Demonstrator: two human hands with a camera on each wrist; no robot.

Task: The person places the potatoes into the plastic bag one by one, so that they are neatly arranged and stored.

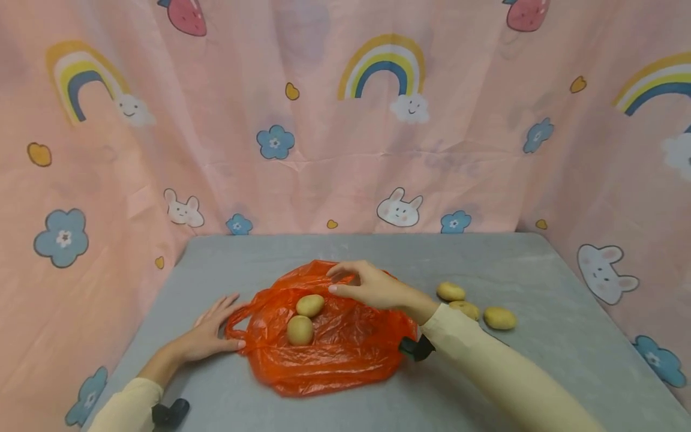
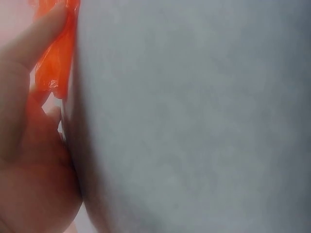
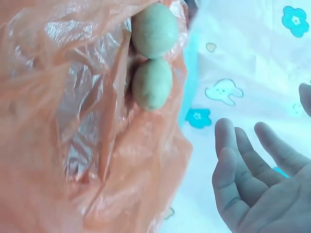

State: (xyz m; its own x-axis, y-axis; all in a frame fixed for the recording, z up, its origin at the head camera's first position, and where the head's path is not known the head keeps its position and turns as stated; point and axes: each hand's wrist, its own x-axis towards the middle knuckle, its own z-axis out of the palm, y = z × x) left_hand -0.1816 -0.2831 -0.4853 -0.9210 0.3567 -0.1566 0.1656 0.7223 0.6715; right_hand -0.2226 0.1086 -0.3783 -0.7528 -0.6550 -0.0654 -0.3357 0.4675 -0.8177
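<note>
An orange-red plastic bag (image 1: 351,360) lies spread on the table with two potatoes on its left part. The upper potato (image 1: 310,305) is oval; just below it sits a rounder potato (image 1: 300,330). At the bag's left handle, my left hand (image 1: 207,339) rests low with fingers extended and the thumb touching the plastic. In the left wrist view, the bag's orange edge (image 2: 54,68) passes by the thumb. Over the upper right part of the bag hovers my right hand (image 1: 369,287), palm empty and fingers loosely bent. Both potatoes (image 3: 154,30) also show in the right wrist view.
Three more potatoes lie right of the bag: a far potato (image 1: 450,291), a middle potato (image 1: 463,309) partly behind my right sleeve, and a right potato (image 1: 499,318). The grey table (image 1: 561,360) is bordered by a pink patterned curtain (image 1: 335,192) behind and at both sides.
</note>
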